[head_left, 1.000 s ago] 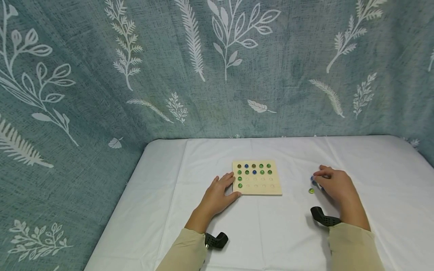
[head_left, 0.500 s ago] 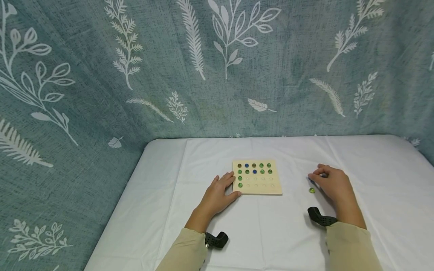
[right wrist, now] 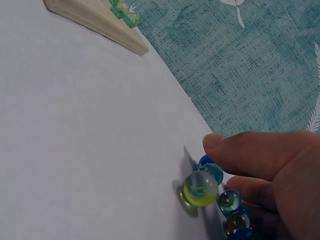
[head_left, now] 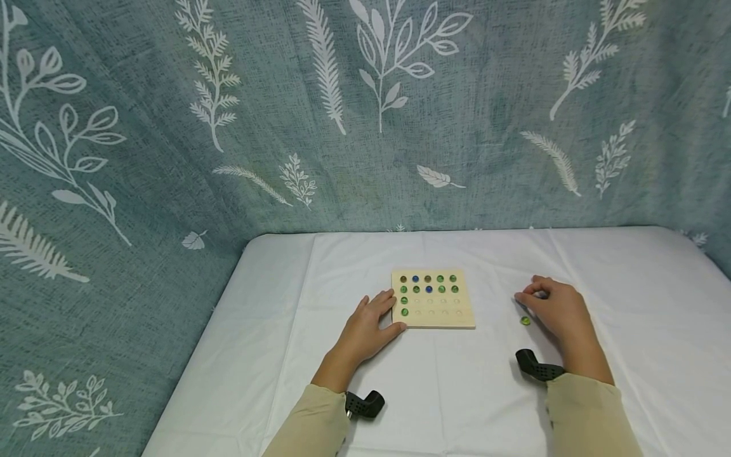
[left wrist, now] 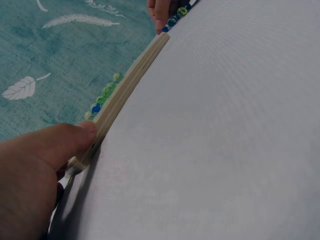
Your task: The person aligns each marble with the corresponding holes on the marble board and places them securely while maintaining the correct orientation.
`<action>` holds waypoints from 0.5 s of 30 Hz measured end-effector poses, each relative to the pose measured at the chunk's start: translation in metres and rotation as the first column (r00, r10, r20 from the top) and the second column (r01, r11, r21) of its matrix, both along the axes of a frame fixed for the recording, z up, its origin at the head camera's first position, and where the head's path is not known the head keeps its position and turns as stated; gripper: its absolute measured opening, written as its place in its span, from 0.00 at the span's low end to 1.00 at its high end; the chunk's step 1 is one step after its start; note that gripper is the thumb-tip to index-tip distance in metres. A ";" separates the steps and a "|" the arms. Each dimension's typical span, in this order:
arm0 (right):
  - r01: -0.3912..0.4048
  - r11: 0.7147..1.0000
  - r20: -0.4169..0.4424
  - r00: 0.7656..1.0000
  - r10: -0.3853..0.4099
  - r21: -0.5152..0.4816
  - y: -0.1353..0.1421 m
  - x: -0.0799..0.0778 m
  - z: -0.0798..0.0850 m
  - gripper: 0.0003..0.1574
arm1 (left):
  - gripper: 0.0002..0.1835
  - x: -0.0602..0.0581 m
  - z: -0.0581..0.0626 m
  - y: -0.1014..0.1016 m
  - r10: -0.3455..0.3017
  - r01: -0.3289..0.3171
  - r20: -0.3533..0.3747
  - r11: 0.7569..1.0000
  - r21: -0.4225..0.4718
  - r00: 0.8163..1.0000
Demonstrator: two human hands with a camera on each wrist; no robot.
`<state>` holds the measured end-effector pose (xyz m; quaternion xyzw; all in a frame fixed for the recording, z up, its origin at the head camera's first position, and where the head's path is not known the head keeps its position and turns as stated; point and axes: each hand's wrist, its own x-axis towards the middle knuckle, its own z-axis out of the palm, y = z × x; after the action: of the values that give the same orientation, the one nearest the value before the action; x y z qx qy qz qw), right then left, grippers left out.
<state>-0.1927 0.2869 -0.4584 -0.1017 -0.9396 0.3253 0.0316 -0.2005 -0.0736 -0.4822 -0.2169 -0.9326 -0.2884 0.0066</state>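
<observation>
My left hand [head_left: 365, 330] rests at the left edge of a pale wooden board [head_left: 438, 322], its thumb against the near edge. Glass marbles [head_left: 441, 289] fill the board's two back rows and the left column; the other hollows are bare. To the right, my right hand [head_left: 562, 308] pinches a blue marble [right wrist: 206, 160], mostly hidden by the thumb in the right wrist view. Beside the fingers sits a yellow-green marble [head_left: 525, 321]. Several more loose marbles [right wrist: 229, 200] lie under that hand, which hides them in the head view.
A white cloth [head_left: 445, 393] covers the table, with faint creases. Behind and to the left hangs a blue-green curtain [head_left: 342, 184] with white leaf prints. A black wrist camera [head_left: 365, 404] sits at the left cuff, another black wrist camera [head_left: 539, 367] at the right.
My right hand has moved slightly left, its fingertips now over the spot where blue marbles showed beside them. My left hand and the board have stayed put.
</observation>
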 end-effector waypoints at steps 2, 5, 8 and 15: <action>-0.003 1.000 0.001 1.000 0.003 -0.004 0.000 0.000 0.000 0.23 | 0.35 0.000 0.000 0.000 0.000 0.000 0.000 1.000 0.003 1.000; -0.007 1.000 0.006 1.000 0.007 -0.005 -0.001 -0.001 0.000 0.23 | 0.35 0.000 0.000 0.000 0.002 -0.002 0.003 1.000 0.003 1.000; -0.013 1.000 0.008 1.000 0.013 -0.009 -0.003 -0.001 0.000 0.23 | 0.35 0.000 0.000 0.001 0.004 -0.004 0.004 1.000 0.001 1.000; -0.021 1.000 -0.002 1.000 0.021 -0.002 -0.003 -0.002 0.000 0.25 | 0.35 0.000 0.000 0.001 0.005 -0.005 0.003 1.000 -0.003 1.000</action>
<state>-0.1949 0.2838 -0.4586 -0.0915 -0.9403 0.3264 0.0291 -0.2003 -0.0727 -0.4817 -0.2143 -0.9335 -0.2874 0.0056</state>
